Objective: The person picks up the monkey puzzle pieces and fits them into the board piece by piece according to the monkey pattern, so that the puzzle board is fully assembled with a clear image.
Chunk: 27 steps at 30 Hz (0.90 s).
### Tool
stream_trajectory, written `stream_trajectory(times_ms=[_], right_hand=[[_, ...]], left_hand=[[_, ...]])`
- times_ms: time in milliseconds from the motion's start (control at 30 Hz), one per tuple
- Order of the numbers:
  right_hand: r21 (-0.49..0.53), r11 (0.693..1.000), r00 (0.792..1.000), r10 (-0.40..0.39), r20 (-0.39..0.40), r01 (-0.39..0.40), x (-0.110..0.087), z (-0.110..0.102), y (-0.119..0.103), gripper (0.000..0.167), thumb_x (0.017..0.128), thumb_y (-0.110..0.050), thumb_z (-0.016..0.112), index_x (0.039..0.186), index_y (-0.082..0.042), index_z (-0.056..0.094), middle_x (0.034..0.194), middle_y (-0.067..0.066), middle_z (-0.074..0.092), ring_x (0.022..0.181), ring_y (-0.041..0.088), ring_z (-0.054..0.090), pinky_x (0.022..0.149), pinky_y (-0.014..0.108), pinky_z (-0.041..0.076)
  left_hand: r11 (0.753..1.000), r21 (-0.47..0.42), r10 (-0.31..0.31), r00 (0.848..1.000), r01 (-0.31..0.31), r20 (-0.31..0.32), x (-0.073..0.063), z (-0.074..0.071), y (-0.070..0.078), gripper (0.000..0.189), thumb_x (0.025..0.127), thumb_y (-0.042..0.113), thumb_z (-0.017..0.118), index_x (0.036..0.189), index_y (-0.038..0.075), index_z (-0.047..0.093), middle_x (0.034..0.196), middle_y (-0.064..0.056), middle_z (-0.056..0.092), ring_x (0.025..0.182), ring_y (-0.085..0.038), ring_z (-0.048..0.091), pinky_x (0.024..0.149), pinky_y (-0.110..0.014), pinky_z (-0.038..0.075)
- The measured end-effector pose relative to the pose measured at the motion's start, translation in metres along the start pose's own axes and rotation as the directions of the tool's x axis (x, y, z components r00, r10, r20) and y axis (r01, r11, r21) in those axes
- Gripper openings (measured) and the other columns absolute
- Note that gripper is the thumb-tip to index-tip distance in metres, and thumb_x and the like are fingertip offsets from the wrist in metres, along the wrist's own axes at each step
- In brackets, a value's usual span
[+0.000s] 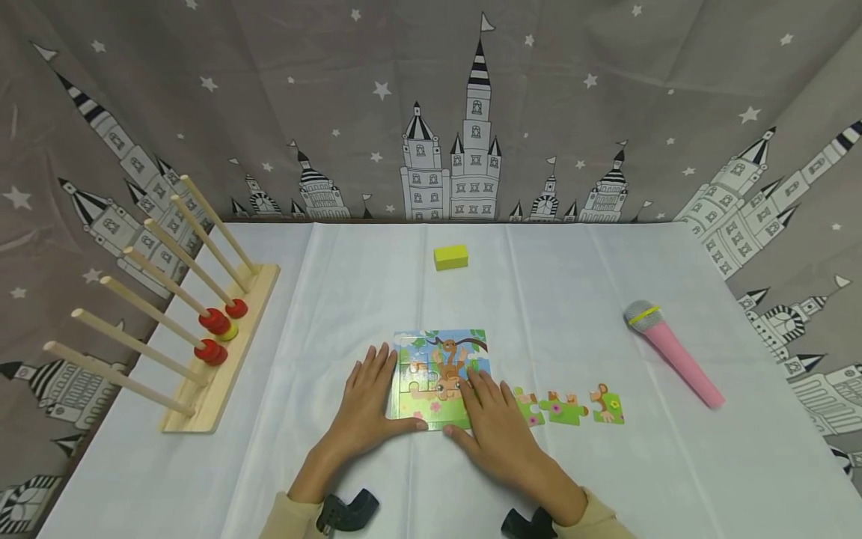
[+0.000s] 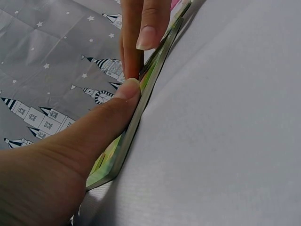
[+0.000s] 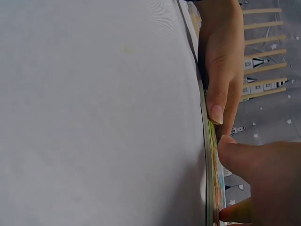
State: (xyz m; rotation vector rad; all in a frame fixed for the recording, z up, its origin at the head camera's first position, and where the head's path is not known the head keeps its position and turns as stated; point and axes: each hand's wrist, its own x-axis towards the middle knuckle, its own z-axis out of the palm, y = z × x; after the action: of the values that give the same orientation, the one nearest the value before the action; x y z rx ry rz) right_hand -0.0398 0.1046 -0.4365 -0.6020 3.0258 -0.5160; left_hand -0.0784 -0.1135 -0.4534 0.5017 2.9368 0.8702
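A jigsaw puzzle [image 1: 434, 410] with a monkey picture lies on the white table, most of its tray filled with pieces. My left hand [image 1: 364, 408] rests along the left side, fingers straight and thumb at the near edge. The right hand [image 1: 498, 430] lies over the right part, its extended fingers touching the picture. Right of that hand are three loose puzzle pieces: one with a pink flower [image 1: 530, 410], a green one [image 1: 564, 410] and a corner piece [image 1: 608, 405]. In the left wrist view, the left thumb [image 2: 106, 115] touches the puzzle's rim. The right hand hides part of the picture.
On the left stands a wooden peg rack [image 1: 229, 389] with red and yellow rings. A yellow block [image 1: 450, 257] sits near the far edge. The pink toy microphone [image 1: 683, 363] lies on the right. Behind the table hangs a grey castle-print curtain [image 1: 269, 97].
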Motion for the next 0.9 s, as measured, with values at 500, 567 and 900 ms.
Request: stream_trajectory(times_ms=[500, 567, 900], right_hand=[[0.102, 0.995, 0.987, 0.034, -0.155, -0.018, 0.000, -0.004, 0.006, 0.053, 0.081, -0.040, 0.064, 0.124, -0.009, 0.055, 0.133, 0.011, 0.048, 0.124, 0.028, 0.044, 0.100, 0.050, 0.036], [0.126, 0.992, 0.979, 0.052, -0.198, -0.028, -0.001, -0.005, 0.009, 0.048, 0.079, -0.036, 0.068, 0.118, -0.011, 0.060, 0.127, 0.010, 0.053, 0.119, 0.027, 0.048, 0.096, 0.047, 0.039], [0.167, 0.957, 0.935, 0.270, -0.230, -0.236, -0.016, -0.019, 0.036, 0.037, 0.070, -0.025, 0.078, 0.102, -0.011, 0.067, 0.101, 0.004, 0.060, 0.089, 0.019, 0.053, 0.074, 0.032, 0.042]], left_hand=[[1.000, -0.001, 0.003, 1.000, -0.003, -0.002, -0.001, 0.001, 0.000, 0.113, 0.060, 0.058, 0.073, 0.143, 0.000, 0.023, 0.151, -0.017, 0.017, 0.141, -0.034, 0.009, 0.112, -0.052, 0.008], [1.000, -0.002, 0.003, 1.000, -0.003, -0.002, -0.001, 0.001, 0.000, 0.113, 0.060, 0.058, 0.073, 0.143, 0.000, 0.023, 0.151, -0.016, 0.017, 0.141, -0.034, 0.009, 0.112, -0.052, 0.008], [1.000, -0.011, -0.003, 1.000, 0.003, 0.005, -0.001, 0.000, 0.001, 0.114, 0.060, 0.059, 0.073, 0.143, 0.000, 0.022, 0.152, -0.016, 0.015, 0.141, -0.033, 0.007, 0.112, -0.052, 0.007]])
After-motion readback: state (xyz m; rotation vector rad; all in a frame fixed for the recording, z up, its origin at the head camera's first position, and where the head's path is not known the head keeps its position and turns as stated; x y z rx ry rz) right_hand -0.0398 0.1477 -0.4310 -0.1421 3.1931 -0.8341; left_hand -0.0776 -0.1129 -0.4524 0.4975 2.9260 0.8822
